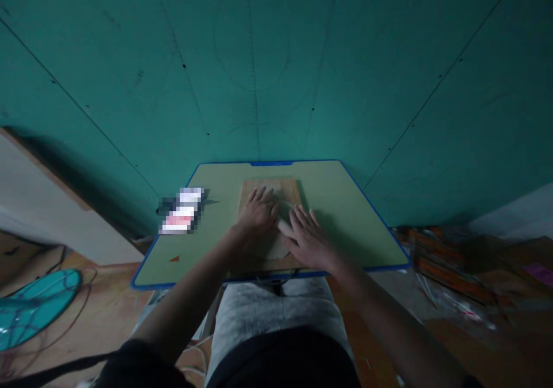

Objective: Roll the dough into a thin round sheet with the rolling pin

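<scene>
Head view, near to far, with the wooden board (270, 195) as landmark. Nearest the viewer, below the board, lies the person's lap in grey cloth (272, 313), one lap, with both forearms reaching over it toward the worktop (345, 204), a single pale green surface edged in blue. On the near half of the board rests one pale flat piece (280, 232), seemingly dough or a soft sheet; its material cannot be told in this dim light. The left hand (258, 210) lies palm down on the board's left part, its fingers (261, 194) spread and flat, holding nothing. The right hand (310, 239) lies palm down just right of it over the pale piece, its fingers (299, 215) spread and flat as well; the two hands nearly touch. Left of the board, apart from it, sits one blurred patch (184, 210) hiding a small object. Beyond the board rises one teal wall (276, 60). On the floor left of the board lies one teal fan guard (34, 307); on the floor right of it, a loose litter of orange items (440, 261), too blurred to count. Judged risks: the board's near edge lies at the worktop's near rim, so downward and forward pressure could tip or slide it toward the lap; uneven pressing could tear or thin the pale piece; the light worktop may itself rock.
</scene>
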The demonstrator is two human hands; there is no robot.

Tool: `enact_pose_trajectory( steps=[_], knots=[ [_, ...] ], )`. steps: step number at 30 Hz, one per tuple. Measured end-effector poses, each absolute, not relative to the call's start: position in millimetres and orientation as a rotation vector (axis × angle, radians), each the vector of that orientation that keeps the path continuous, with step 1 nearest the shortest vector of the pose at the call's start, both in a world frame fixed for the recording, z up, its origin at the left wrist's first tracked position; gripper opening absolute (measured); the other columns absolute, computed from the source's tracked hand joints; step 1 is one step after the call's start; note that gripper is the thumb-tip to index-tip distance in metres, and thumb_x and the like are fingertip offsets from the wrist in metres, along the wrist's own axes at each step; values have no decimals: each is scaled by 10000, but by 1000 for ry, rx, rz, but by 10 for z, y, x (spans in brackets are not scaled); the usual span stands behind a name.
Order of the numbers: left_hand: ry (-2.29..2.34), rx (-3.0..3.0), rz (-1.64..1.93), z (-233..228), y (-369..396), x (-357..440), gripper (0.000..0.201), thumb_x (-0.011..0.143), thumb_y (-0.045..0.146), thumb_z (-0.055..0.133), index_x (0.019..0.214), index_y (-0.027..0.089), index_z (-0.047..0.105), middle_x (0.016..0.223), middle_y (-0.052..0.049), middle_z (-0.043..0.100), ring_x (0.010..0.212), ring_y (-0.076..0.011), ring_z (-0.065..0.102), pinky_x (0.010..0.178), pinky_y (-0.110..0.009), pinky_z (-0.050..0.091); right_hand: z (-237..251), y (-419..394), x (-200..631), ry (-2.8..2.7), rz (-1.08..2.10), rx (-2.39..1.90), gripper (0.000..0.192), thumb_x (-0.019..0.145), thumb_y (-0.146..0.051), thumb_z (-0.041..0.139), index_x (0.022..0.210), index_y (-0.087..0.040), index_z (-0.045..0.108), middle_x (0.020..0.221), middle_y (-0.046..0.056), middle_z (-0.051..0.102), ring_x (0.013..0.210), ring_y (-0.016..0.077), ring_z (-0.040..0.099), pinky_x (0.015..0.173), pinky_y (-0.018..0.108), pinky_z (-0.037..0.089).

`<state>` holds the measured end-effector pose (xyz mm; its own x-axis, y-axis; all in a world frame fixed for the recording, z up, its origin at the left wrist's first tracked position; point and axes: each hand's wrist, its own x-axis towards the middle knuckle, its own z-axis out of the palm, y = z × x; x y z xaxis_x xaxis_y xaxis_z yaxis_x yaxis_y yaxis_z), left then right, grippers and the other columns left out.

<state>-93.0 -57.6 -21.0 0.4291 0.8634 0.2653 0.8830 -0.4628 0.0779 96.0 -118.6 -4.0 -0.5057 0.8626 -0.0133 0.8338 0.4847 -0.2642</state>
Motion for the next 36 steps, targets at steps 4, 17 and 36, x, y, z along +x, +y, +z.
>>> enact_pose_trajectory(
  steps=[4,17,36],
  knots=[
    [-1614,-2581,-499,-319,-1116,-1437,488,1051,302,284,1463,148,495,1562,-140,441,1498,-283,309,1180,-537,337,-14,-1649,581,-2636,407,-1153,752,939,-357,479,1556,16,263,1623,257,236,1526,323,215,1241,500,238],
    [-1590,-2554,-323,-71,-715,-1052,409,1033,347,396,1337,171,606,1429,-160,584,1382,-332,487,1123,-560,392,9,-931,1307,-2706,188,-1382,500,1020,-239,354,1497,-127,451,1551,187,449,1481,293,347,1196,534,298],
    [-1370,-2566,-578,-211,-1667,-1218,502,988,298,479,1433,65,477,1366,-237,612,1307,-349,567,1035,-521,522,51,-595,435,-2431,-7,-1447,366,999,-284,400,1173,-135,685,1380,173,603,1408,300,421,1209,516,215]
  ],
)
